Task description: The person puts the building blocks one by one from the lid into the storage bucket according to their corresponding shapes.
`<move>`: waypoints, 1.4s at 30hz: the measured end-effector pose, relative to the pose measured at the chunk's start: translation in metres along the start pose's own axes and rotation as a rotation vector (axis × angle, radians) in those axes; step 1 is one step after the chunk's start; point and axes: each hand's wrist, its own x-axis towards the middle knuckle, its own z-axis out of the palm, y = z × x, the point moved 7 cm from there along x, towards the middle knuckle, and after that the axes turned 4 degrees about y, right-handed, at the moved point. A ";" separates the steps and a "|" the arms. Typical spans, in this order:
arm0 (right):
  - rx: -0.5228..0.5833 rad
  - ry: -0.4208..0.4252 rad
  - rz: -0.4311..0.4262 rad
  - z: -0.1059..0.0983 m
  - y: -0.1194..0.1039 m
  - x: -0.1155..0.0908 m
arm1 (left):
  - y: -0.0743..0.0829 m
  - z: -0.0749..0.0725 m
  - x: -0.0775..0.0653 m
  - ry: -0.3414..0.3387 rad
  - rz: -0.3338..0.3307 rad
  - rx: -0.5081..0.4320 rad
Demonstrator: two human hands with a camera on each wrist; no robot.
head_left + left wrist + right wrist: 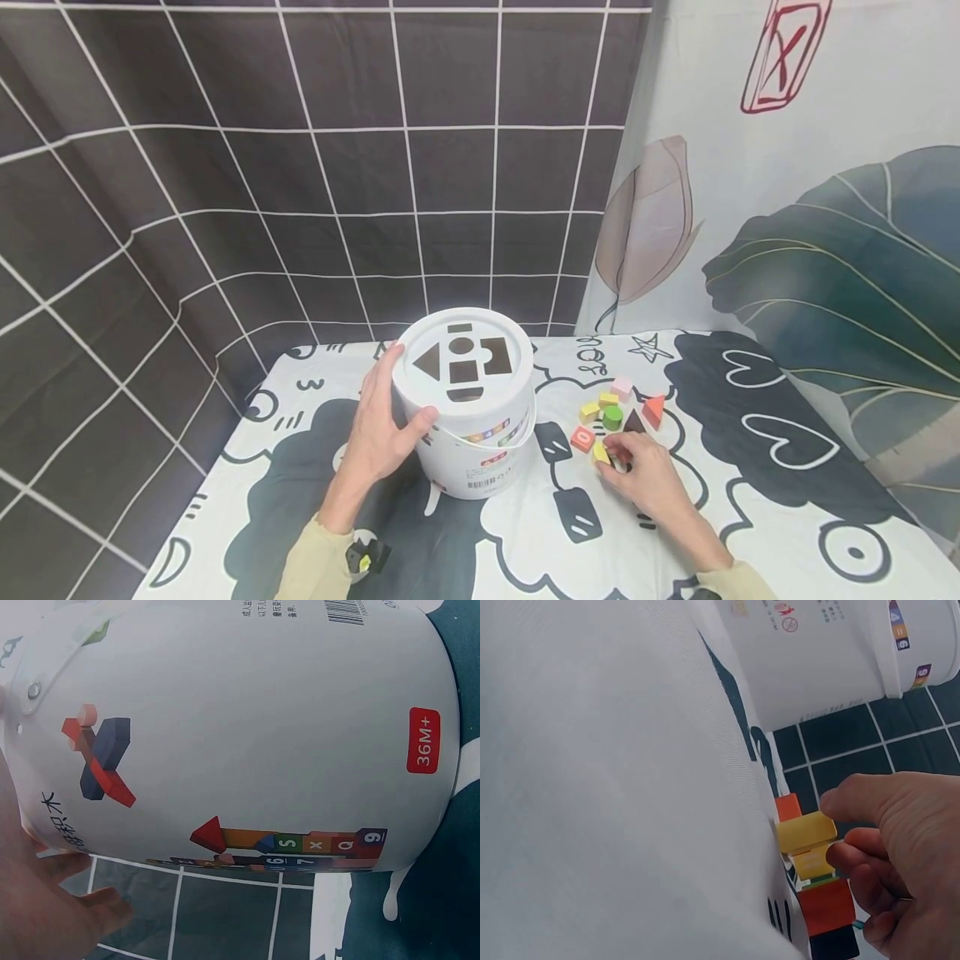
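Note:
A white lidded bucket (480, 450) stands upright on the cloth, with shaped holes in its lid (420, 342). My left hand (378, 433) rests against the lid's left side, thumb at the front and fingers spread; the left wrist view shows the hand (52, 900) beside the bucket's printed wall (262, 735). To the right, my right hand (652, 475) pinches a yellow block (601, 452) between thumb and fingers, low among the other blocks. In the right wrist view that yellow block (808, 832) has a rounded side; its far end is hidden.
Close by lie a red block marked 0 (582, 439), a green cylinder (612, 417), two yellow blocks (590, 412), a pink block (622, 388), a red triangular block (654, 411) and a dark triangular block (634, 421). A dark gridded curtain (450, 167) hangs behind.

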 end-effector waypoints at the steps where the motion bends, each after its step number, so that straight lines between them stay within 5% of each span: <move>1: -0.004 0.002 0.000 0.000 0.000 0.000 | 0.000 0.000 0.000 0.001 0.002 -0.001; 16: -0.008 0.013 0.020 0.001 -0.003 -0.001 | 0.000 -0.001 0.000 0.009 0.011 -0.010; 33: 0.118 -0.005 0.108 -0.006 -0.004 -0.003 | 0.002 0.000 0.000 0.010 0.011 -0.011; 42: 0.207 0.056 0.003 -0.026 -0.020 0.011 | 0.001 0.000 0.000 0.015 0.013 -0.012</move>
